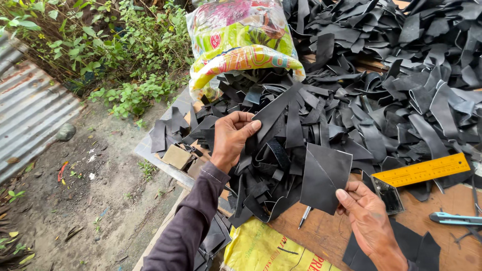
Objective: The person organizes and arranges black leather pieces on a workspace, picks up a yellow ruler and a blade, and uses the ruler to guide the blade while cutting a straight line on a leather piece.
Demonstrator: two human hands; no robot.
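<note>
Near me, my right hand (369,216) pinches the near corner of a flat black rubber sheet (324,175) between thumb and fingers, above the wooden table (326,233). A little farther and left, my left hand (232,138) closes its fingers on a long black strip (273,108) from the pile of black scraps (381,95). A yellow ruler (422,169) lies at right, a colourful sack (241,42) at the far side.

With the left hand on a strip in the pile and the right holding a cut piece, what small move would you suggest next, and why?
Probably draw the long black strip free of the rubber pile. The left hand already pinches its lower end, yet other strips overlap it. The right hand holds a dark cut panel over the wooden board, so it is occupied.
</note>
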